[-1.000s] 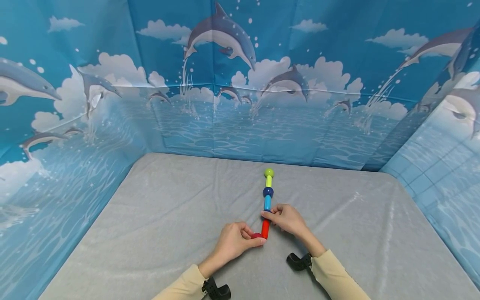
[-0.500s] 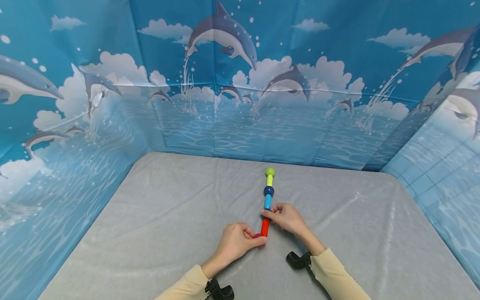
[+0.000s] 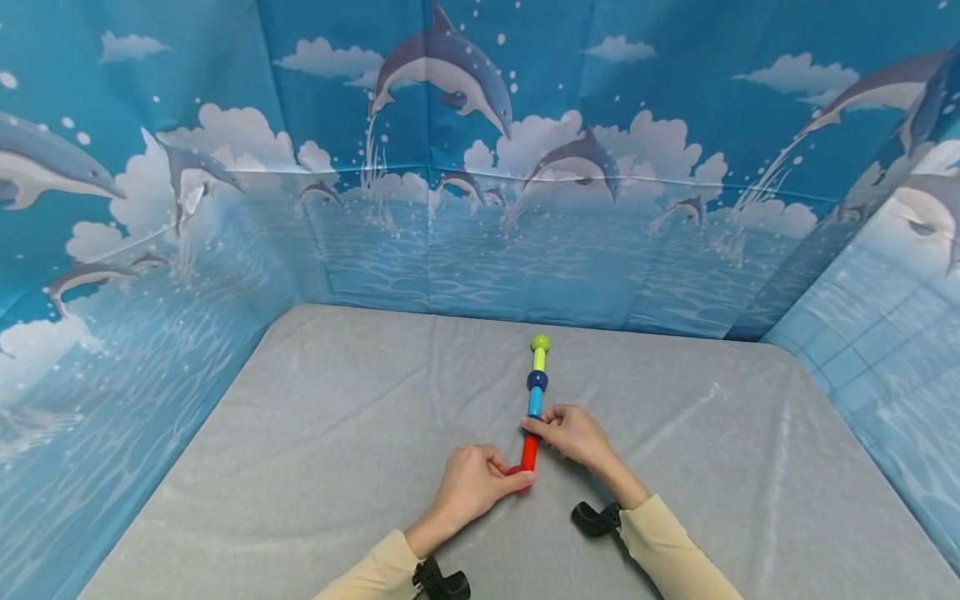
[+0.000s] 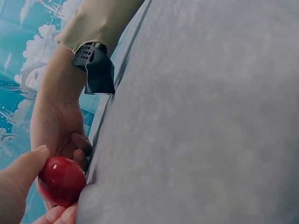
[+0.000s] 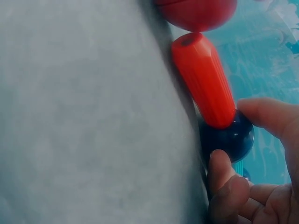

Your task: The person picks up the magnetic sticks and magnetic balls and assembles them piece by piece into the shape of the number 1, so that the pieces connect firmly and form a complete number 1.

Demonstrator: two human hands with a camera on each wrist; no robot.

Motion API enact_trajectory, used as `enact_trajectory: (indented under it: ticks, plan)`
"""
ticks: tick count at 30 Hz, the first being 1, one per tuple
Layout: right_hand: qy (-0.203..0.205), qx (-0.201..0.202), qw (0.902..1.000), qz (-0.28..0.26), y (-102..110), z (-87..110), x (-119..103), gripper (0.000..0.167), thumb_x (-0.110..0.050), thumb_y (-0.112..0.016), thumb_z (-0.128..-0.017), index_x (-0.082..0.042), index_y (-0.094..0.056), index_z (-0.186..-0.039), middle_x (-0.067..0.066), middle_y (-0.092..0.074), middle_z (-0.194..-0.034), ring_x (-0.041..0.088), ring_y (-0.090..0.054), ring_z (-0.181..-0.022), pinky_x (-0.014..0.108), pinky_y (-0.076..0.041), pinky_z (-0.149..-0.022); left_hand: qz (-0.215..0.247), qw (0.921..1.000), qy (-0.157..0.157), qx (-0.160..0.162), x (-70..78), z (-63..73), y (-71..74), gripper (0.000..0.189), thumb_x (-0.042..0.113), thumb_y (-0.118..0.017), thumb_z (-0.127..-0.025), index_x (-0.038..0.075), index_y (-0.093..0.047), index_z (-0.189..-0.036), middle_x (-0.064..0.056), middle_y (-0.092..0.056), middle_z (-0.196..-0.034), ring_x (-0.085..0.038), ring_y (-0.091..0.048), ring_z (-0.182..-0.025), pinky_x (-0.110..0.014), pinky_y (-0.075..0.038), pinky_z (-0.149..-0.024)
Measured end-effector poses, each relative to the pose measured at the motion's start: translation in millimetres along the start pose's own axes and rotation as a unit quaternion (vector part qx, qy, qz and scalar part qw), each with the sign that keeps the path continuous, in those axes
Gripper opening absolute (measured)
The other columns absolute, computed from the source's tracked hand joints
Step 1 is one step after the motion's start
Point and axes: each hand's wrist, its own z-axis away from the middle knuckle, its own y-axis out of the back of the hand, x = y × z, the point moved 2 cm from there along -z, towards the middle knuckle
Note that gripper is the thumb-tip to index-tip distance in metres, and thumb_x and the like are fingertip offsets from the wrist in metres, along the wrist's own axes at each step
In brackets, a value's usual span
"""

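My left hand (image 3: 472,487) pinches a red ball (image 4: 62,181) between thumb and fingers, at the near end of a red rod (image 3: 529,454). In the right wrist view the ball is right at the rod's holed end. My right hand (image 3: 576,436) grips a navy ball (image 5: 229,137) that joins the rod's other end. Beyond it, in line, come a light blue rod (image 3: 535,402), a second navy ball (image 3: 537,381), a yellow-green rod (image 3: 539,360) and a lime green ball (image 3: 540,342). The whole chain lies along the table, pointing away from me.
A grey cloth covers the table (image 3: 360,400). Blue curtains with dolphins (image 3: 450,75) stand behind it and along both sides. Each wrist wears a black camera mount (image 3: 596,520) just below a cream sleeve (image 3: 675,546).
My left hand has shifted slightly right, bringing the red ball from beside the red rod to its near end. My right hand has stayed on the navy ball, almost still.
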Motion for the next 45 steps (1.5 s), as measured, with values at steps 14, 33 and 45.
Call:
enact_trajectory:
  ticks: [14,33,45]
  plan:
    - [0.005,0.002,1.0,0.0,-0.5,-0.7,1.0,0.038,-0.045,-0.073,-0.08,-0.009,-0.062,-0.075,0.0,-0.053,-0.056,0.013,-0.044,-0.043,0.025,-0.031,-0.042,0.007,1.0,0.002,0.007,-3.3,0.9,-5.8,0.039,0.048,-0.08,-0.07,0.016,-0.058,-0.065,0.015,-0.056,-0.052,0.004,-0.051,-0.046,-0.021,-0.039,-0.043]
    - [0.003,0.001,1.0,-0.002,-0.1,-1.7,2.9,0.042,-0.049,-0.071,-0.08,-0.009,-0.061,-0.073,0.001,-0.054,-0.057,0.013,-0.043,-0.043,0.025,-0.03,-0.042,-0.008,0.9999,-0.009,0.011,-2.9,-0.5,-9.5,0.044,0.052,-0.08,-0.069,0.015,-0.056,-0.064,0.016,-0.055,-0.052,0.003,-0.049,-0.046,-0.021,-0.038,-0.042]
    - [-0.001,-0.001,1.0,-0.009,0.3,-1.3,2.2,0.042,-0.049,-0.072,-0.08,-0.009,-0.062,-0.072,0.001,-0.053,-0.056,0.014,-0.043,-0.043,0.025,-0.031,-0.042,0.001,1.0,-0.005,0.009,-3.2,0.3,-9.2,0.043,0.051,-0.08,-0.069,0.016,-0.057,-0.065,0.018,-0.055,-0.052,0.004,-0.049,-0.045,-0.021,-0.038,-0.041]
